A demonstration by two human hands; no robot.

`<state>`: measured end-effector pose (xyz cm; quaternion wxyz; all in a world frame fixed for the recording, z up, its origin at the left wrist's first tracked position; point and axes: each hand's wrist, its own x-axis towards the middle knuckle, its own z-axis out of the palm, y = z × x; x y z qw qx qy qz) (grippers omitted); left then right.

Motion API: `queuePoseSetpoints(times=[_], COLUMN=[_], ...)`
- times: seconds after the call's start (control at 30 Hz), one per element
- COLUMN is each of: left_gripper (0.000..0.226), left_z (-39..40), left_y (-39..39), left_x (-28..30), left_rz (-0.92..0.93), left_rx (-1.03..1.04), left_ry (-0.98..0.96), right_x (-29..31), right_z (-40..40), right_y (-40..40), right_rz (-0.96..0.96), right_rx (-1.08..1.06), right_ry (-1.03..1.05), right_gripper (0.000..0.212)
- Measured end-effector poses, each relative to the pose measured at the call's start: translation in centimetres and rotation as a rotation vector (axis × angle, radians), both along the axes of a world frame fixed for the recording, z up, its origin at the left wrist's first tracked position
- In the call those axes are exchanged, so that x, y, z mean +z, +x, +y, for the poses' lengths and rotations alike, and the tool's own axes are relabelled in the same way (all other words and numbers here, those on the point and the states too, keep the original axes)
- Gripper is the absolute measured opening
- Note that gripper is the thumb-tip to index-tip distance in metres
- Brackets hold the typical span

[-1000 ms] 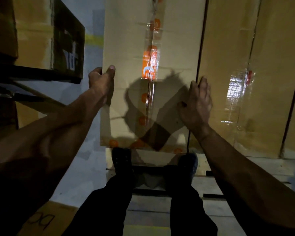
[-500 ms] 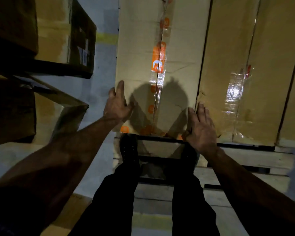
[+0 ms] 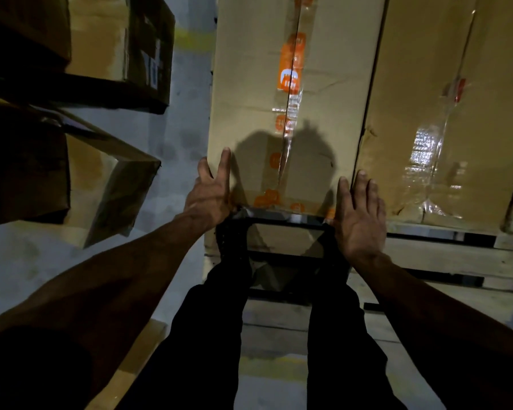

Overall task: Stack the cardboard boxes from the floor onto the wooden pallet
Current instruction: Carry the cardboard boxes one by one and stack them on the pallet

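Tall brown cardboard box (image 3: 249, 119) stands on wooden pallet (image 3: 444, 258), just ahead of both hands. Seam down its face is sealed with clear tape carrying orange logo prints (image 3: 289, 78); more orange prints along the bottom edge. Face is creased and slightly dented, with the person's shadow over its lower part. Box sits flush against second cardboard box (image 3: 427, 113) to the right of the right hand, which has wrinkled glossy clear tape.

Left hand (image 3: 211, 193): fingers straight and spread, pressed flat against the box's lower left corner, thumb on the front face, not curled round anything. Right hand (image 3: 360, 214): open, fingers extended together, lying against the lower right edge where the two boxes meet; exact contact hard to tell.

Pallet slats are pale rough wood with dark gaps, below and right of the right hand. Person's dark trousers and black shoes (image 3: 231, 238) are under the hands, on the pallet. Left of the left hand: more cardboard boxes (image 3: 107, 39), stacked and dim, on grey concrete floor (image 3: 184, 128).
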<state>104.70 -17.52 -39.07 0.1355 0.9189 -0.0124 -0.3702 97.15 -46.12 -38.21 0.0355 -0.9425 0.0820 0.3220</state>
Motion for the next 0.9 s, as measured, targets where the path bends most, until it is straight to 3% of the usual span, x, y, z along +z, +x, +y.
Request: queuePoseSetpoints(times=[0.2,0.67,0.9], left_gripper=[0.131,0.126,0.133], left_z=[0.3,-0.2,-0.4], left_y=[0.0,0.4,0.3], left_x=[-0.2,0.1,-0.1], left_rz=[-0.013,-0.010,0.012], left_rx=[0.009,0.037,0.021], left_ry=[-0.010,0.041,0.069], right_x=[-0.6,-0.7,-0.4], right_z=[-0.1,-0.2,0.6], right_y=[-0.1,-0.2,0.0], right_rz=[0.004,-0.014,0.023], right_rx=[-0.016,-0.027,-0.041], right_ry=[0.004,0.035,-0.008], right_gripper=[0.101,0.088,0.099])
